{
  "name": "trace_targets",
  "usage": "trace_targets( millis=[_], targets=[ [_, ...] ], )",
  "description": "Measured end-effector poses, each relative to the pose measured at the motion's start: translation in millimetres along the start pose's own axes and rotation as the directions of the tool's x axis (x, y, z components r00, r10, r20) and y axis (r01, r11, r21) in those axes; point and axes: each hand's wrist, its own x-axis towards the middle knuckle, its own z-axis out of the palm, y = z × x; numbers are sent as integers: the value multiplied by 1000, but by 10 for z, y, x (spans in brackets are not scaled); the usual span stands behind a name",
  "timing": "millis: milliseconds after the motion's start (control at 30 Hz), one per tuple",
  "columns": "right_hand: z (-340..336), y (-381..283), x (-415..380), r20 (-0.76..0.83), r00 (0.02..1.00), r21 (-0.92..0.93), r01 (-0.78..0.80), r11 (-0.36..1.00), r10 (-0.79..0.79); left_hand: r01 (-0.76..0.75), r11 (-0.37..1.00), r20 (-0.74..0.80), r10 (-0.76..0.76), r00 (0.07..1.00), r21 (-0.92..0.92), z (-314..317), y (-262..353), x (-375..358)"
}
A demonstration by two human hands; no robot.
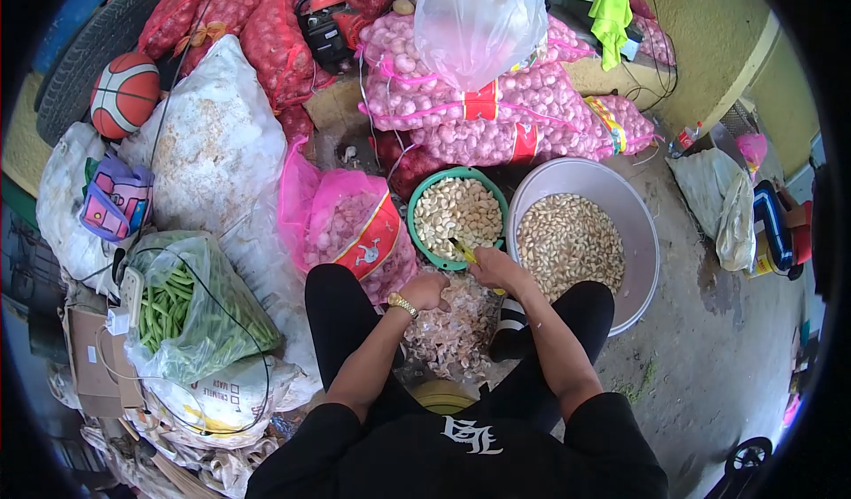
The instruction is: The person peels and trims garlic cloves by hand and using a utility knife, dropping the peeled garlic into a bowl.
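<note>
My right hand (498, 268) is closed around a small yellow-handled knife (464, 251), its dark blade over the near rim of a green basket (415, 224) of peeled garlic cloves (456, 211). To its left, my left hand (425, 292), with a gold watch at the wrist, is low over a heap of garlic skins (450, 331) between my legs; its fingers are too small to make out. A large grey-white tub (640, 233) of cloves (570, 242) stands right of the basket. Left of the basket lies a pink net bag of garlic (355, 224).
Stacked pink net sacks (541, 100) and red sacks (275, 47) lie ahead. Leftward are a white sack (217, 100), a basketball (125, 95), a tire (75, 87) and a plastic bag of green pods (168, 308). A folded sack (714, 189) rests on the right.
</note>
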Motion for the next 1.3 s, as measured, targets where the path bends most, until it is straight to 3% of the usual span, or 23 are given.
trace_targets(
  millis=[200,300,367,467,667,767,867,933,967,1000,1067,1100,1133,1300],
  targets=[
    [27,56,0,2,1000,-16,8,1000,-8,31,999,16,-31,999,-26,-65,38,-27],
    [34,69,7,-45,999,23,30,999,-29,-20,997,-60,15,998,-80,-139,46,-10],
    [35,47,38,-243,967,77,95,992,-74,-24,996,-200,6,980,-88,-182,51,27],
    [0,21,81,-382,914,66,174,982,-136,-38,993,-330,-1,944,-112,-292,115,-9],
    [-84,-28,41,-429,892,143,224,964,-144,-60,979,-384,-20,923,-194,-475,272,-58],
    [-138,-57,-51,-417,903,173,190,966,-103,-146,971,-480,37,877,-191,-463,300,-38],
    [-293,-91,-229,-388,921,187,113,976,-32,-136,964,-433,24,901,-230,-491,395,-55],
    [-404,-65,-341,-437,898,200,155,967,-53,-159,957,-399,51,916,-244,-559,514,-38],
    [-658,-189,-469,-320,947,322,99,941,9,-189,914,-390,38,920,-359,-613,591,-19],
    [-774,-153,-531,-321,946,334,79,939,35,-212,858,-375,24,927,-468,-660,659,10],
    [-985,1,-632,-182,983,353,53,934,13,-292,797,-389,78,918,-529,-735,806,113],
    [-1146,17,-704,-57,997,504,-19,863,56,-304,744,-381,72,922,-595,-782,901,160],
    [-1291,25,-794,-57,996,508,-36,860,75,-313,687,-374,65,925,-656,-828,996,210],
    [-1530,294,-911,48,992,605,-123,786,118,-337,672,-344,130,930,-659,-893,1273,457]
  ],
)
